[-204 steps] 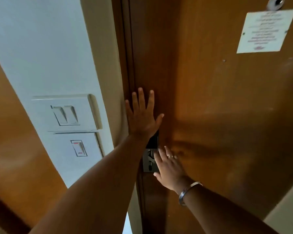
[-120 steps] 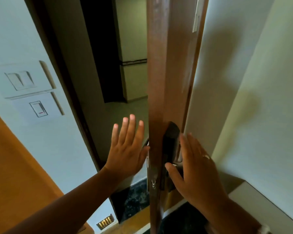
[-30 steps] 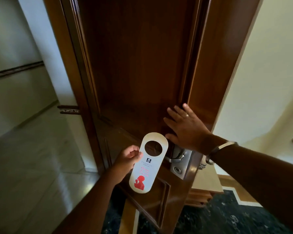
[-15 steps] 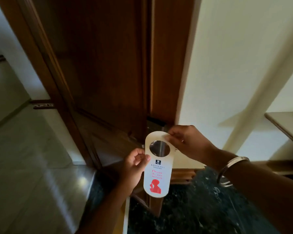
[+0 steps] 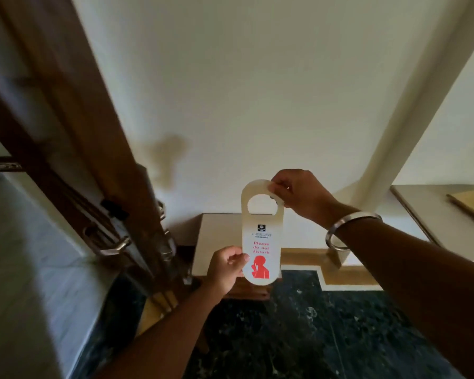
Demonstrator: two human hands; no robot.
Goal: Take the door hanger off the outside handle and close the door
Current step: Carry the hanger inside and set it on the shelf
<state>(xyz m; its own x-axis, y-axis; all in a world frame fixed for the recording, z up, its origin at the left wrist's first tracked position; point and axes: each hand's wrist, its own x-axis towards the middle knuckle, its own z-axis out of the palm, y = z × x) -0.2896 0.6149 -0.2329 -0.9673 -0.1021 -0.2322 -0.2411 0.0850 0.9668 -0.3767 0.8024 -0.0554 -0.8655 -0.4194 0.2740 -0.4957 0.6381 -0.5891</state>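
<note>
From the head camera, both hands hold a white "Please do not disturb" door hanger upright in front of a pale wall, clear of the door. The right hand is closed in a pinch on the top loop of the hanger, thumb and fingertips gripping the rim on the right side of its round cut-out. A silver bangle sits on that wrist, just behind the hand. The left hand is curled shut on the lower left edge of the hanger, its thumb lying across the card beside the red lettering and the red figure printed below it. The hanger runs between the two hands, the right one above and the left one below. To the left of the left hand stands the open wooden door, seen almost edge-on and blurred, with a metal lever handle on its near face and the lock hardware on its edge; the hanger is well apart from that handle. Behind the hanger, past both hands, is a low pale ledge against the wall, and beneath the forearms lies a dark marble floor. To the right of the right forearm a light countertop juts in.
</note>
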